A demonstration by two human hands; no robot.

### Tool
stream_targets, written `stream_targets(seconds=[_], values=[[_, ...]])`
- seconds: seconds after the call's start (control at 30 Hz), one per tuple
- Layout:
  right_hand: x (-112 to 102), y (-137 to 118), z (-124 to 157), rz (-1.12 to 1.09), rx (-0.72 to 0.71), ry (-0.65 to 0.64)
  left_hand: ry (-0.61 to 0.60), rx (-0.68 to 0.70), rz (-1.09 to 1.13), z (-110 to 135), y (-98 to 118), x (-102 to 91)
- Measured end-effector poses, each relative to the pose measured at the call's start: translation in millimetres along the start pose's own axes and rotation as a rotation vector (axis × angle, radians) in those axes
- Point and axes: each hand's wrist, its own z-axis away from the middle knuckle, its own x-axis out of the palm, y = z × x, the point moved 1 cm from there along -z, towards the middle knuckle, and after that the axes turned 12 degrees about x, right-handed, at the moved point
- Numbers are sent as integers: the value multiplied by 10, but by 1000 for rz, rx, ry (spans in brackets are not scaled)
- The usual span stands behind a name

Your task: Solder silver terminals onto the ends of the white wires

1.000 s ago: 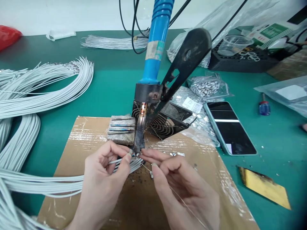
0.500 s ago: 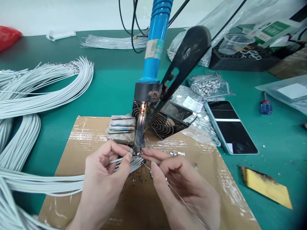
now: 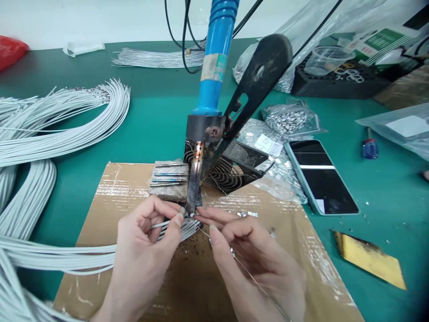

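Observation:
A blue-handled soldering iron (image 3: 209,89) points downward, clamped in a black metal stand (image 3: 258,76). Just under its tip, my left hand (image 3: 144,250) pinches a white wire (image 3: 160,225) between thumb and fingertips. My right hand (image 3: 264,259) is closed around a thin solder wire (image 3: 250,273), whose end runs to the iron's tip. Its forefinger reaches a small metal piece at the tip, partly hidden by the fingers. Below the left hand, the bundle of white wires (image 3: 83,256) ends beside the tip.
Cardboard (image 3: 114,192) covers the green table (image 3: 154,98). A grey block (image 3: 169,192) carrying thin metal rods stands left of the iron. A phone (image 3: 328,183), a yellow sponge (image 3: 372,264), a small screwdriver (image 3: 370,147) and bags of metal parts (image 3: 288,120) lie right.
Both hands keep their grip at the iron's tip, with hardly any movement. The whole view has shifted slightly.

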Motion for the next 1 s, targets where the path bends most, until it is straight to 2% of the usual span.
stream_targets(seconds=[0.2, 0.6, 0.83, 1.0], values=[[71, -56, 51, -45, 87, 55, -1, -3, -9, -5, 16, -10], [-23, -3, -17, 60, -59, 21, 22, 42, -55, 18, 12, 24], [26, -27, 7, -40, 19, 32, -10, 39, -74, 15, 18, 14], [39, -36, 13, -32, -5, 26, -23, 40, -76, 33, 16, 14]])
